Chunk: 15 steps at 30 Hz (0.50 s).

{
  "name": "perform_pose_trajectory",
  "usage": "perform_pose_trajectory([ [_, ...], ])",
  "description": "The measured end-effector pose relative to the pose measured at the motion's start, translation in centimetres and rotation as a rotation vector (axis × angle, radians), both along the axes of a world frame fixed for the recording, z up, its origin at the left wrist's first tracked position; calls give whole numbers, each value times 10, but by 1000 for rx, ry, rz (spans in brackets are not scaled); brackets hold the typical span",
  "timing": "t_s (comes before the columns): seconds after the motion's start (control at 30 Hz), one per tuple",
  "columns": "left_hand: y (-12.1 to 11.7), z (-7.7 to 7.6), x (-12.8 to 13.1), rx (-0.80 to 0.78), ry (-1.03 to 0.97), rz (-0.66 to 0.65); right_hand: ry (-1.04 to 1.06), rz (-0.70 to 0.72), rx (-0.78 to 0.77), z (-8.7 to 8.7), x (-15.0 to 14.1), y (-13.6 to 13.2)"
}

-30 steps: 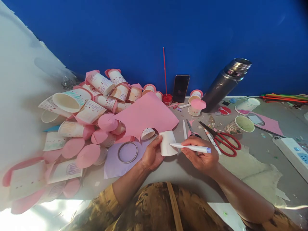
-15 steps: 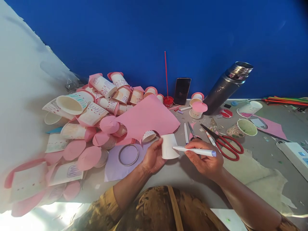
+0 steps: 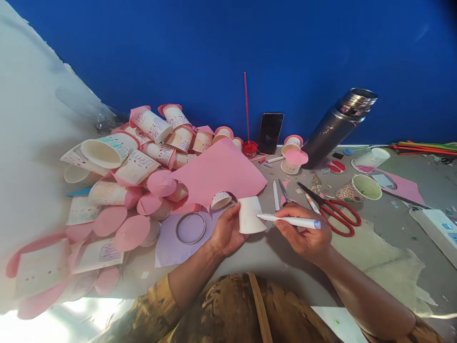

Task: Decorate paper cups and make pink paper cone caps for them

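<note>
My left hand point(image 3: 227, 230) grips a white paper cup point(image 3: 250, 216), thumb on its left side and the other fingers below and behind it. In my right hand point(image 3: 306, 233) is a white marker pen point(image 3: 294, 221) with a purple end, pinched between thumb and fingers. Its tip points left and is at the cup's right side; whether it touches cannot be told. No clear drawing shows on the cup. Just behind it lie a small doodled cup piece point(image 3: 221, 200) and a large pink paper sheet point(image 3: 221, 166). A metal ring point(image 3: 204, 229) rests on purple paper point(image 3: 166, 247).
Doodled paper cups with pink discs point(image 3: 132, 232) pile up at the left. Red-handled scissors point(image 3: 343, 228) lie right of my right hand. Behind stand a phone point(image 3: 270, 133), a dark flask point(image 3: 326, 131) and a red stick on a round base point(image 3: 249, 148). A patterned cup point(image 3: 360, 188) lies tilted at right.
Both hands keep their holds on the cup and the marker. The marker tip has shifted very slightly upward against the cup; the whole view has moved a little.
</note>
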<state>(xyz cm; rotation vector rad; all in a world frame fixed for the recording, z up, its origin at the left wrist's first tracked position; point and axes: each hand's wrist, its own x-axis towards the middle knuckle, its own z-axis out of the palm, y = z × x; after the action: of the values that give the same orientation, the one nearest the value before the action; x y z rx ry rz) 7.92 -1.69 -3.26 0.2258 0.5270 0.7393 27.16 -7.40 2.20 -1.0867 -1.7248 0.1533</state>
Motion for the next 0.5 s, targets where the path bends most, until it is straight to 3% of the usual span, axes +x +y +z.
perform_pose_trajectory([
  [0.33,0,5,-1,23,-10,-47,-18,-4,5,-2,2,1],
  [0.5,0,7,0,2,6,-30,-1,66,-16,2,1,0],
])
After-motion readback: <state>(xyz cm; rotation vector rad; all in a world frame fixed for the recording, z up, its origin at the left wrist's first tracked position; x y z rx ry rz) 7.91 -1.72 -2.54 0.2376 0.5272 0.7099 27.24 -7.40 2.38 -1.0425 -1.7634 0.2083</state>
